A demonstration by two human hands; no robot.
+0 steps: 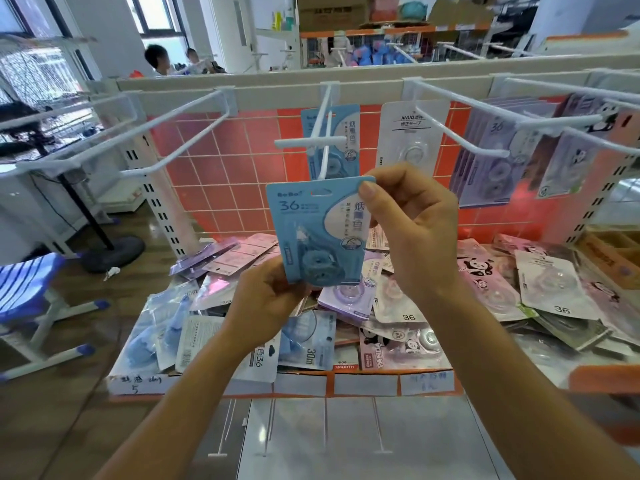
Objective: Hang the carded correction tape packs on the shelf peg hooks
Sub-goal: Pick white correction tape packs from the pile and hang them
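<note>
Partly hidden pack (311,233), right hand (412,237) covering corner

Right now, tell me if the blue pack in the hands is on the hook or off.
Off. The hang hole of the blue pack sits below the hook, unthreaded; left hand and right hand hold it.

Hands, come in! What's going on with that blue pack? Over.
Left hand grips blue pack at the bottom, right hand pinches its top corner. Pack upright, hole just under the hook tip, not on yet. A hung pack sits farther back on it.
</note>
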